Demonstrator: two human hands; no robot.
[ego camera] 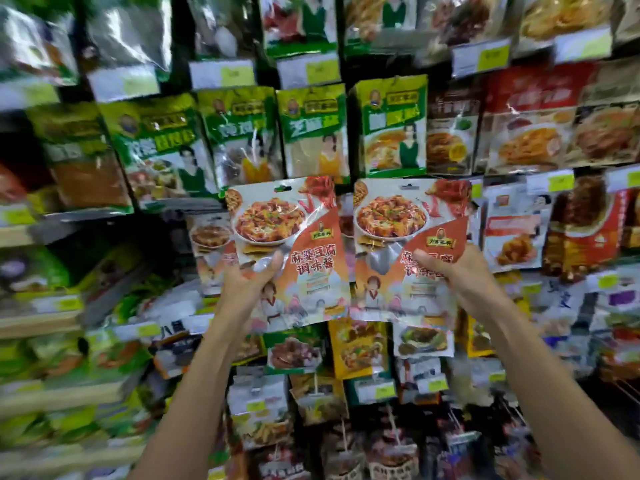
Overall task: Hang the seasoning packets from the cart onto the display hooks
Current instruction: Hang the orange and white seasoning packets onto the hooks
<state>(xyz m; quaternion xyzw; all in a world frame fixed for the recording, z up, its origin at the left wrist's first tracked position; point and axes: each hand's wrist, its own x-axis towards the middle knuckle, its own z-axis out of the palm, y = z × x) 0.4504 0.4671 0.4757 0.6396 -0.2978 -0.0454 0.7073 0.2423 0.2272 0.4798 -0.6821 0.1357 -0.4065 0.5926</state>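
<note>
The person holds up two seasoning packets that look the same, one in each hand. The left hand (247, 287) pinches the left packet (298, 233) at its left edge. The thumb lies on the front and the other fingers are tucked behind. The right hand (462, 277) grips the right packet (398, 216) at its right edge the same way, with the thumb across the front.

Each packet is orange and white and shiny. Near the top is a big picture of a bowl of red saucy food, and something red sits in the top right corner. A small hanging slot is at the middle of the top edge. Red letters run down the orange part, and little cartoon people stand along the bottom. A clear see-through patch is near each thumb.

The two packets are side by side and nearly touching, in front of the middle of the display wall (179, 36). They are just under a row of green packets (393, 129). Yellow and white price tags (221, 74) hang above that row. More packets hang behind and below them, and many are blurry.
</note>
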